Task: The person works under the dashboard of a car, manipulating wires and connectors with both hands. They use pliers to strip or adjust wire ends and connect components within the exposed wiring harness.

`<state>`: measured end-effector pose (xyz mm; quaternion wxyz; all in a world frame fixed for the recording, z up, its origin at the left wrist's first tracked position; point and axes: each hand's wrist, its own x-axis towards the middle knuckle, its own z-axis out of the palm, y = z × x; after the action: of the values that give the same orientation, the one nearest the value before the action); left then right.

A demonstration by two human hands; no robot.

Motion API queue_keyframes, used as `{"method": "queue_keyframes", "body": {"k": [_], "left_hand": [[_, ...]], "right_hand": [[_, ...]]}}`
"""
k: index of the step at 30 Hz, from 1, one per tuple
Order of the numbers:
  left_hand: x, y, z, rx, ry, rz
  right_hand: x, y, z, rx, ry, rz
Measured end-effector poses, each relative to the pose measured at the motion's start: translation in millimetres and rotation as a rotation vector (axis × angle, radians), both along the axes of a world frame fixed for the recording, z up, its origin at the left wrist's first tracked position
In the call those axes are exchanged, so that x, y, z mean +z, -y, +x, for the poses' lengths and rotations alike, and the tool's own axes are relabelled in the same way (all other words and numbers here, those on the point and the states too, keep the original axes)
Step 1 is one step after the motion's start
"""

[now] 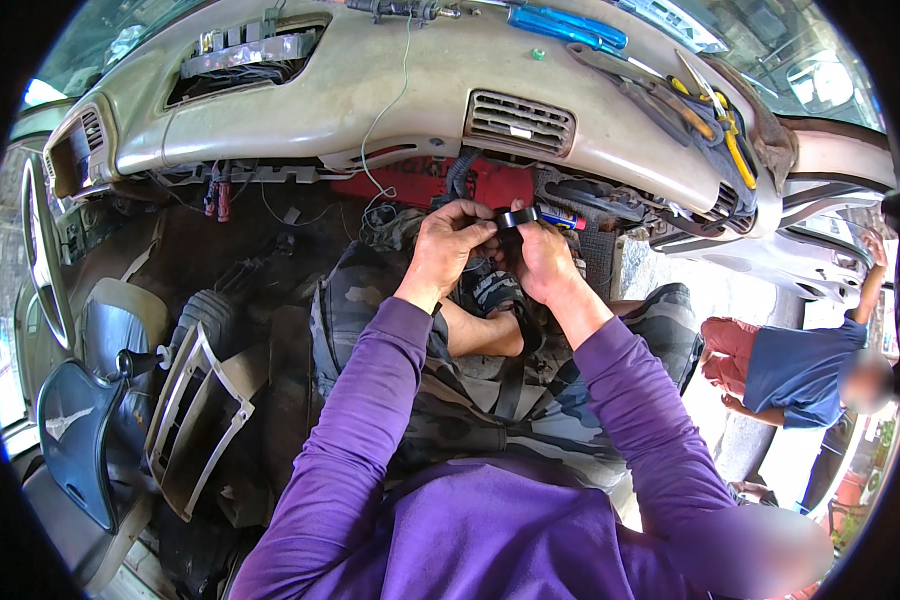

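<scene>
My right hand (548,262) grips a roll of shiny black tape (518,217) between thumb and fingers, below the dashboard edge. Close beside it, my left hand (445,250) is closed in a pinch, its thumb and fingers almost touching the roll. What the left fingers pinch is too small to make out. Just above that hand a black corrugated wire sleeve (458,175) hangs down from the dashboard. A thin pale green wire (406,85) runs over the dashboard and ends in loops to the left of my hands.
The beige dashboard (390,90) spans the far side, with an open recess of wiring (245,65) at left. Blue-handled screwdrivers (570,28) and yellow-handled pliers (735,150) lie on it. A removed trim frame (202,420) sits at left. Another person (795,370) is outside at right.
</scene>
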<state>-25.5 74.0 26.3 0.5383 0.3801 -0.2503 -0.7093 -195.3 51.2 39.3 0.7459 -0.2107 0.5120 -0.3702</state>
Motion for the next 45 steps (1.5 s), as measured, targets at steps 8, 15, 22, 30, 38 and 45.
{"method": "queue_keyframes", "body": {"k": [8,15,22,30,38,45], "left_hand": [[9.1,5.9,3.7,0.029,-0.068,0.058],[1.7,8.4,5.8,0.066,0.039,0.141],[-2.0,8.8,10.7,0.028,-0.055,0.136],[6.1,14.9,38.7,0.153,0.045,0.097],[14.6,8.3,91.9,0.256,0.144,0.067],[13.8,10.6,92.3,0.117,0.233,0.011]], "right_hand": [[-2.7,9.9,-1.7,0.01,-0.014,-0.007],[-4.3,7.1,-0.6,0.185,-1.137,-0.959],[40.0,5.7,-3.1,0.36,-1.323,-1.175],[1.7,56.3,-75.6,-0.42,-0.491,-0.12],[-3.0,83.5,-187.1,-0.621,-0.172,0.128],[15.7,71.6,-245.4,-0.513,-0.253,0.164]]}}
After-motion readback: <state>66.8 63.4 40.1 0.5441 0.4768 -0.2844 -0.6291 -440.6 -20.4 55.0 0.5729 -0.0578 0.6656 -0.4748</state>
